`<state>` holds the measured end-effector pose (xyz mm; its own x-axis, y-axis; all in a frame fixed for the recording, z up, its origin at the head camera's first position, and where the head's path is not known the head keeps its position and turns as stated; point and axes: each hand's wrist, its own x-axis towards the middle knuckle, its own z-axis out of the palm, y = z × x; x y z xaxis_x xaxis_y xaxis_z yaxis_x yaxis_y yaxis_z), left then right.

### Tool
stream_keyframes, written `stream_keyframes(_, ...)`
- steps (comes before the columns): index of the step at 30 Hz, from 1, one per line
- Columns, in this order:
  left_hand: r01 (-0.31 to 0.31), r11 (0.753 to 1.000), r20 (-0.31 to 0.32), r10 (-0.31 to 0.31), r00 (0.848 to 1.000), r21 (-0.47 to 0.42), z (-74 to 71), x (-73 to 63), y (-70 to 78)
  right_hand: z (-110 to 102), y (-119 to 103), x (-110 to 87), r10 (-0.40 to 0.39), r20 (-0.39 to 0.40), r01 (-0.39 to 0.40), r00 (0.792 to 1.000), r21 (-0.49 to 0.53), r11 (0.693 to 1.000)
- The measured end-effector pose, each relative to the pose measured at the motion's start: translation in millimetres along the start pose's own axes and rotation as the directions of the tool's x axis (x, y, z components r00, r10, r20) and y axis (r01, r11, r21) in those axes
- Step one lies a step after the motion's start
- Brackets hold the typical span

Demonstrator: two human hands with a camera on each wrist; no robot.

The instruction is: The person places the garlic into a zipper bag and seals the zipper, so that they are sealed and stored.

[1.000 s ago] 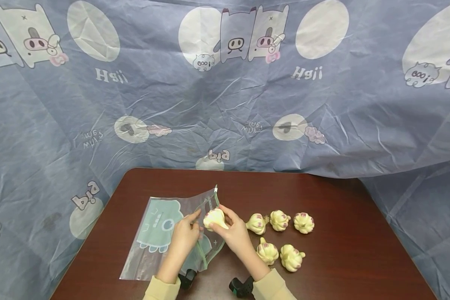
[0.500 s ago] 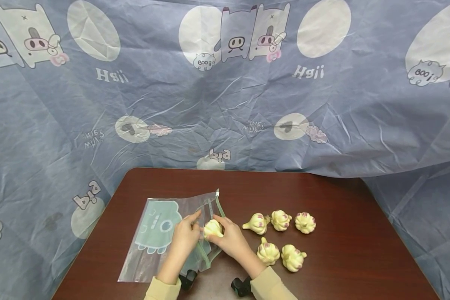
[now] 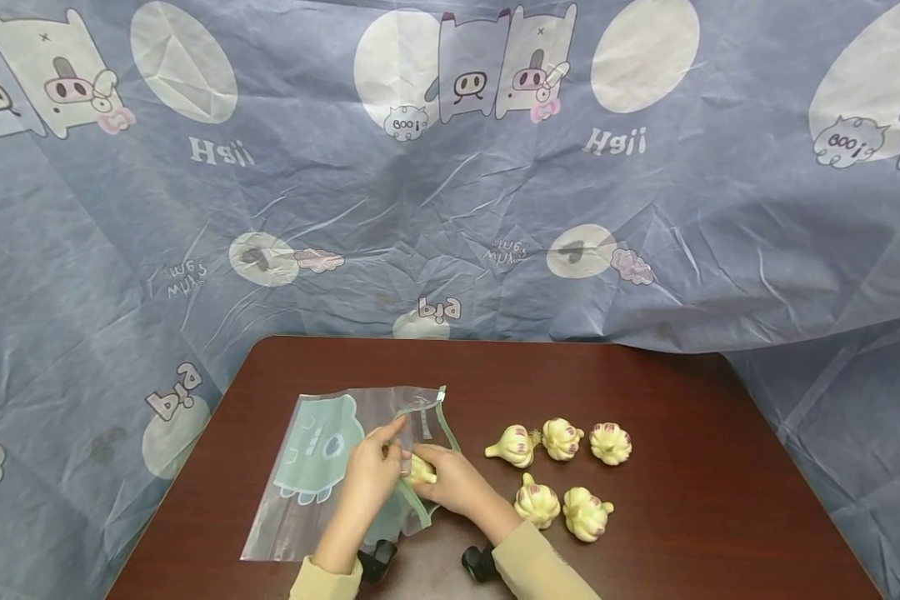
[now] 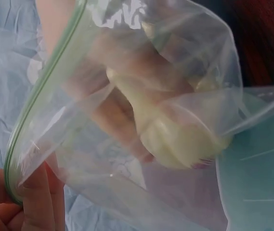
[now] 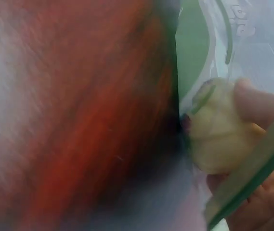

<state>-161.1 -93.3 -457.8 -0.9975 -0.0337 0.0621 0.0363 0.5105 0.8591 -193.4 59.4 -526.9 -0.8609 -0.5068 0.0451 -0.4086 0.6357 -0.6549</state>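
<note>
A clear zip bag [image 3: 270,529] with a green printed cartoon figure lies on the table, its mouth spread toward the right. My left hand [image 3: 371,473] pinches the bag's green zip edge [image 4: 40,98] between thumb and fingers. Inside the mouth, my right hand [image 3: 459,483] holds a pale garlic bulb [image 4: 177,137], which the left wrist view shows through the plastic, stem toward the hand. In the right wrist view, the thumb and fingers grip the bulb's sides, and the green zip strip [image 5: 250,178] crosses in front of the hand.
Right of the bag lie several garlic bulbs with purple streaks, among them a long-stemmed bulb [image 3: 515,447] and the rightmost bulb [image 3: 611,443]. Black wrist devices [image 3: 377,560] show under the forearms. A blue patterned cloth [image 3: 450,192] hangs behind the brown table [image 3: 682,500].
My right hand has moved left and down with the garlic bulb, from the bag's opening to inside it. The left hand has kept its grip on the edge.
</note>
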Motion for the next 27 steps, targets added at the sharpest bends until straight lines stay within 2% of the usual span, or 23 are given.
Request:
stream_keyframes(5, -0.01, 1.0, 0.007, 0.01, 1.0, 0.021, -0.7, -1.8, 2.9, -2.9, -8.0, 8.9, -0.061, 0.033, 0.063, 0.998, -0.065, 0.996)
stream_keyframes(9, -0.014, 1.0, -0.007, 0.014, 1.0, 0.028, -0.7, -1.7, 2.9, -3.0, -12.9, 14.4, -0.037, 0.032, 0.041, 0.999, -0.111, 0.993)
stream_keyframes(13, -0.007, 1.0, -0.013, 0.007, 1.0, 0.023, -0.4, -1.4, 0.7, -3.9, -13.8, 15.6, -0.009, 0.038, 0.013, 0.999, -0.112, 0.994)
stream_keyframes(18, 0.004, 1.0, 0.007, -0.004, 1.0, -0.02, 0.8, -1.4, -3.2, -11.0, -12.4, 10.2, -0.034, 0.027, 0.037, 0.999, -0.096, 0.995)
stream_keyframes(21, 0.011, 1.0, 0.024, -0.011, 1.0, -0.026, 0.9, -1.6, -3.8, -23.8, -16.5, 3.1, -0.02, 0.031, 0.022, 0.999, -0.064, 0.998)
stream_keyframes(24, 0.015, 1.0, 0.027, -0.015, 1.0, -0.018, 0.9, -1.4, -3.3, -43.2, -21.9, -6.9, 0.019, 0.017, -0.019, 1.0, 0.012, 1.0)
stream_keyframes(27, 0.02, 1.0, 0.024, -0.02, 1.0, -0.016, 2.1, -0.9, -2.9, -64.7, -22.7, -19.7, 0.036, -0.051, -0.029, 0.998, 0.131, 0.991)
